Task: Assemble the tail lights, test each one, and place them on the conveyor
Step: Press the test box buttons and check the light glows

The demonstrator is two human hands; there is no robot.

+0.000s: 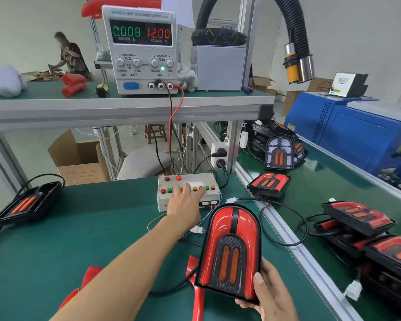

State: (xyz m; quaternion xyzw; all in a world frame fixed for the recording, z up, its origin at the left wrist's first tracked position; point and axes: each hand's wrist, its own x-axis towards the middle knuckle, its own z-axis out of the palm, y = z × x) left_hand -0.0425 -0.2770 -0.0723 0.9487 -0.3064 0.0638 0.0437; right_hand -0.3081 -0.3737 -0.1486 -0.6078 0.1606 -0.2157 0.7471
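pressing switch box [187, 193] buttons, left hand [185, 202] beside power supply [141, 49] leads.

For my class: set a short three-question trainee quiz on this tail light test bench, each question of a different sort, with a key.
1. True or false: the left hand rests its fingers on the button box.
2. Multiple choice: the power supply voltage display reads A) 5.00 B) 12.00 C) 24.00.
3. Fill in: the right hand grips the red tail light at its ____ edge, nearest the camera.

Key: 1 true. 2 B. 3 bottom.
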